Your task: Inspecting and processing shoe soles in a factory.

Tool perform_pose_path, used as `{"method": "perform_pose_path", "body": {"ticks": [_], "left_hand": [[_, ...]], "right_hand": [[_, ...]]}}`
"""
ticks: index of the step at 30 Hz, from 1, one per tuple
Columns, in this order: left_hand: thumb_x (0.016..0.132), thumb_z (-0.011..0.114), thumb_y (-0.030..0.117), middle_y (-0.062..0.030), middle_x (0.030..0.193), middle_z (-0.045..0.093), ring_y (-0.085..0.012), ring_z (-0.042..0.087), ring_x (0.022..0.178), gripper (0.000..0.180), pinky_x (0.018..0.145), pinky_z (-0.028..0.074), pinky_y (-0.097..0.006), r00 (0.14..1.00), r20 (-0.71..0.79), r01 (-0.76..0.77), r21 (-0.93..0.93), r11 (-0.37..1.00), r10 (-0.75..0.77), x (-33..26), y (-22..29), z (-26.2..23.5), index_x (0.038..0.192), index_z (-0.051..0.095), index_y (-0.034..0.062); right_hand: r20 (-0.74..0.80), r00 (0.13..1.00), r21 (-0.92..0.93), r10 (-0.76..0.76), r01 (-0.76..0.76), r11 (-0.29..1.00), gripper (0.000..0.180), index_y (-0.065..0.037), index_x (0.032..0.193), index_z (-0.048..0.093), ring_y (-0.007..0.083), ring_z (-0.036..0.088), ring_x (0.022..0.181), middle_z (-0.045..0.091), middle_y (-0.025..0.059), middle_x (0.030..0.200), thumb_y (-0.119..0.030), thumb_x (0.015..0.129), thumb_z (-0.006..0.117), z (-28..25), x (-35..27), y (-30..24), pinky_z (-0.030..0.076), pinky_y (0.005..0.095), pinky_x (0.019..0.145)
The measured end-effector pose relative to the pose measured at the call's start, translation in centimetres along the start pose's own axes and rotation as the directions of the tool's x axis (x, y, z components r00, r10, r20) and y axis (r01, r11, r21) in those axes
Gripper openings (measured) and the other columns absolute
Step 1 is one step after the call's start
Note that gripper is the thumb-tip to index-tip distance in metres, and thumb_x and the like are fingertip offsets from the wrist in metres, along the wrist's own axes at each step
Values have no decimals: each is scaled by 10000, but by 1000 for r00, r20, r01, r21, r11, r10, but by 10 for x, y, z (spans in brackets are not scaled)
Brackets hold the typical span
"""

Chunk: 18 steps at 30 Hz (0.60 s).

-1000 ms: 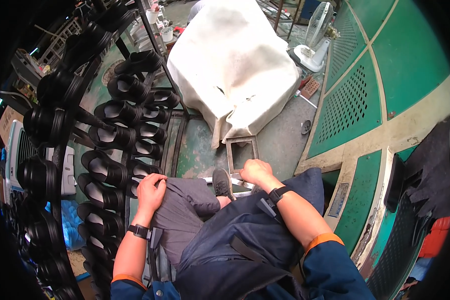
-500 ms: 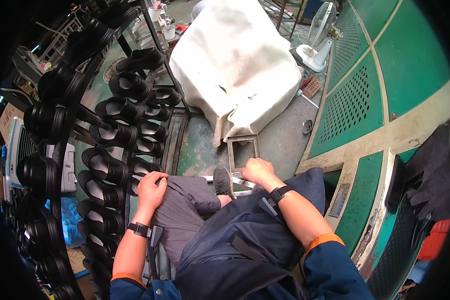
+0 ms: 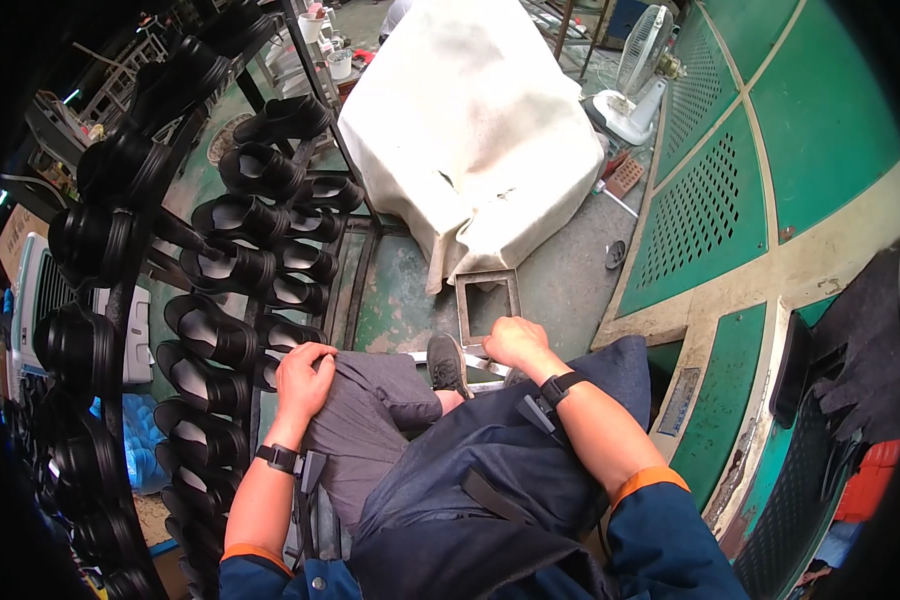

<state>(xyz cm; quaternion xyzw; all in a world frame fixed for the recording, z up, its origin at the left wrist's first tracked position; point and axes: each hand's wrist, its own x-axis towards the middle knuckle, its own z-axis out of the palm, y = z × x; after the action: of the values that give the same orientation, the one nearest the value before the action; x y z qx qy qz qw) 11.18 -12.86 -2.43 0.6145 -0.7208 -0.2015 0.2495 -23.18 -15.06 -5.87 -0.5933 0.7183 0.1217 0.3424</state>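
I am seated, with grey trousers (image 3: 365, 395) and a dark blue apron (image 3: 490, 445) over my lap. At the outer side of my left knee rests my left hand (image 3: 305, 378), its fingers loosely laid over the cloth and thumb apart; nothing shows in it. My right hand (image 3: 515, 342) lies at the apron's far edge near my right knee, fingers curled in like a loose fist, their tips hidden below. No object can be seen in it. A dark shoe (image 3: 447, 363) shows between the hands.
Black shoes (image 3: 210, 330) fill a dark metal rack on the left. Ahead stands a large form under a white cloth (image 3: 480, 130), with a metal frame (image 3: 488, 308) at its foot. A fan (image 3: 635, 75) stands beyond, and green panelled machinery (image 3: 705, 210) runs along the right.
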Motion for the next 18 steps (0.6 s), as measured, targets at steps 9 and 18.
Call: {"method": "perform_pose_path", "body": {"ticks": [9, 18], "left_hand": [[819, 609, 144, -118, 861, 692, -310, 664, 854, 166, 770, 513, -384, 1000, 1, -5, 14, 1000, 5, 0, 0, 0, 872, 721, 34], [821, 607, 155, -119, 874, 696, -310, 665, 862, 178, 773, 514, -382, 1000, 13, 8, 5, 1000, -8, 1, 0, 0, 877, 723, 32]], "right_hand": [[-1, 1000, -3, -3, 3, 1000, 355, -73, 1048, 751, 309, 676, 1074, 721, 153, 1097, -312, 856, 571, 1, 1, 0, 526, 405, 910], [-1, 1000, 19, -13, 13, 1000, 402, -43, 1053, 740, 343, 660, 1089, 698, 195, 1129, -370, 884, 579, 2, 1, 1, 513, 436, 933]]}}
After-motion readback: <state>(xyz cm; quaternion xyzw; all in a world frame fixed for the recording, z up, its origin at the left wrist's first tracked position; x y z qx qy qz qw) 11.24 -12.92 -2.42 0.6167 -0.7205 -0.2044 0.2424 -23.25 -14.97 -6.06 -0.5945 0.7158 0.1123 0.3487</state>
